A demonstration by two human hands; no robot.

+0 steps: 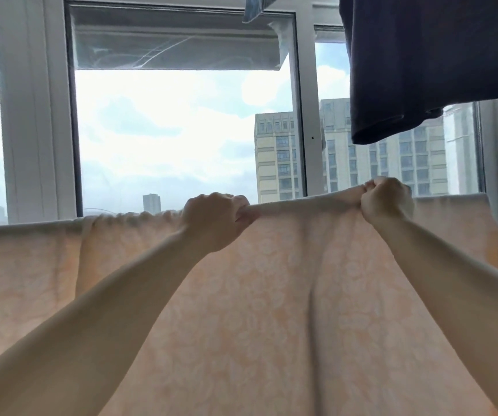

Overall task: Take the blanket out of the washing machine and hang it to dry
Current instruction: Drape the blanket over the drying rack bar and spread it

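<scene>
Gripping blanket point(271, 295) top edge, both hands point(214, 219) fisted

two bare forearms and two hands make up all of the person that shows. below the window frame point(300, 115), the left hand point(214, 219) and the right hand point(387, 199) carry no gloves, rings, watches or bands. both forearms are uncovered from the wrist down to the bottom picture edge, with no sleeve or cuff in sight. the arms are slim and smooth, without marks or tattoos. the fingers point(243, 210) are mostly hidden, so the nails cannot be made out.
</scene>
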